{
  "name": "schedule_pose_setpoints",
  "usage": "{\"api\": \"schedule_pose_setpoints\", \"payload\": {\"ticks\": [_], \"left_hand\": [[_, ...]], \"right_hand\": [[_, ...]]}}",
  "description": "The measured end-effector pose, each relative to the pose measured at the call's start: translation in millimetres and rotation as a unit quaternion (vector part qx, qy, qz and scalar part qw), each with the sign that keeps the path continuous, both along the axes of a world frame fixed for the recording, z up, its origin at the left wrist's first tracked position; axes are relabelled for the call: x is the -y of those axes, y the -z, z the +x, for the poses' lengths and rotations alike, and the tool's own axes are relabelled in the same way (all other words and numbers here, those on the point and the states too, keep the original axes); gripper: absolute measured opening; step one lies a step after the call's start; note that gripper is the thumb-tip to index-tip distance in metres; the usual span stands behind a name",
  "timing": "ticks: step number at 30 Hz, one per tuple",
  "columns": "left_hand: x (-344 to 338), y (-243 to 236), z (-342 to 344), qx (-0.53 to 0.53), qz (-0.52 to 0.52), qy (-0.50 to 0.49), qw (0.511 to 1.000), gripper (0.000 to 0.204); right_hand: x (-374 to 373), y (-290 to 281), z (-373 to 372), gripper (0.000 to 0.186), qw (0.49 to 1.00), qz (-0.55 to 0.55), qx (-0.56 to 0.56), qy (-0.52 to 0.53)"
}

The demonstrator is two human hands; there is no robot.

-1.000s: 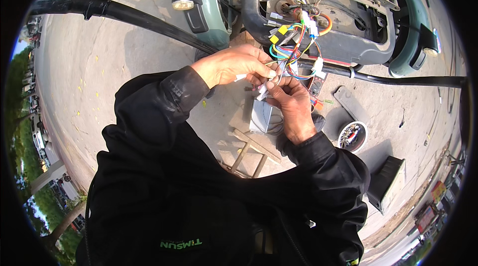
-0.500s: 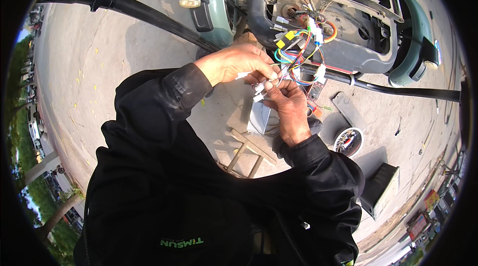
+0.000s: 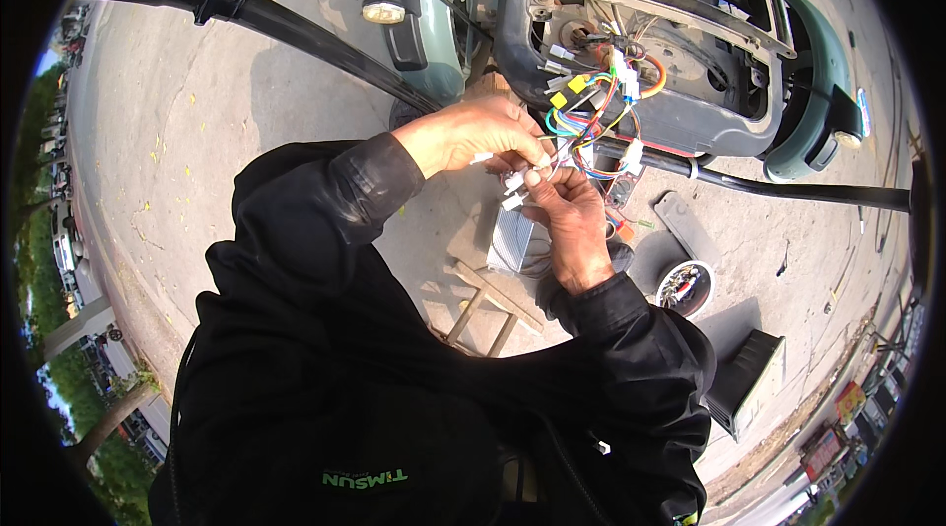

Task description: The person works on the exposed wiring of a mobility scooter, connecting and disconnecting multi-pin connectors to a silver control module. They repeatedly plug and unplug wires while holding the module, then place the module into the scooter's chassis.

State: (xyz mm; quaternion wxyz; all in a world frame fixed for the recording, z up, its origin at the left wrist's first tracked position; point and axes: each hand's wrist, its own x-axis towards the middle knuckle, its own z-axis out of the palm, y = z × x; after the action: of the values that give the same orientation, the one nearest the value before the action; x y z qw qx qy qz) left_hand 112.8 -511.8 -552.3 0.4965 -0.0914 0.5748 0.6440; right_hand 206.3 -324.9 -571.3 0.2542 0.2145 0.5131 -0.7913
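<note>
My left hand (image 3: 480, 137) and my right hand (image 3: 572, 218) meet in front of the open end of a vehicle. Both are closed in a pinch, fingertips almost touching, on thin wires. Small white plug connectors (image 3: 512, 201) stick out beside the right thumb. The exact spot between the fingertips is too small to make out. Just beyond my hands hangs a bundle of coloured wires (image 3: 591, 122), with yellow tape (image 3: 567, 93) and a white connector (image 3: 632, 156) on it. The bundle comes out of the vehicle's dark body panel (image 3: 690, 122).
Green fenders with lamps (image 3: 384, 10) flank the metal frame. A black bar (image 3: 286, 29) crosses at left. Below my hands are a silver finned box (image 3: 506, 242) and a wooden stool (image 3: 488, 299). At right stand a bucket of small parts (image 3: 686, 288) and a black box (image 3: 749, 378).
The view has shifted slightly, so the vehicle sits a little lower in it. Both hands keep their pinch on the wires, with only slight finger movement.
</note>
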Motion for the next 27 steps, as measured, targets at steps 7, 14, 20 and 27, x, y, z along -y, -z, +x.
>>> {"api": "schedule_pose_setpoints", "payload": {"ticks": [7,14,20,27], "left_hand": [[-0.6,-10.7,-2.1,-0.012,-0.015,0.006,1.0,0.039],[3.2,-8.7,-0.2,-0.045,-0.016,0.028,0.998,0.032],[-0.7,-9.2,4.2,-0.073,-0.021,0.034,0.996,0.022],[0.6,-2.6,4.2,-0.078,-0.028,0.031,0.996,0.022]], "right_hand": [[-8.3,-9.1,-2.4,0.025,0.998,-0.062,0.002,-0.009],[-23.9,-18.5,4.9,0.019,0.992,-0.122,-0.008,-0.007],[-27.7,-18.4,-0.6,0.025,0.982,-0.187,-0.036,-0.012],[-18.7,-12.7,3.3,0.021,0.99,-0.132,0.004,-0.051]]}}
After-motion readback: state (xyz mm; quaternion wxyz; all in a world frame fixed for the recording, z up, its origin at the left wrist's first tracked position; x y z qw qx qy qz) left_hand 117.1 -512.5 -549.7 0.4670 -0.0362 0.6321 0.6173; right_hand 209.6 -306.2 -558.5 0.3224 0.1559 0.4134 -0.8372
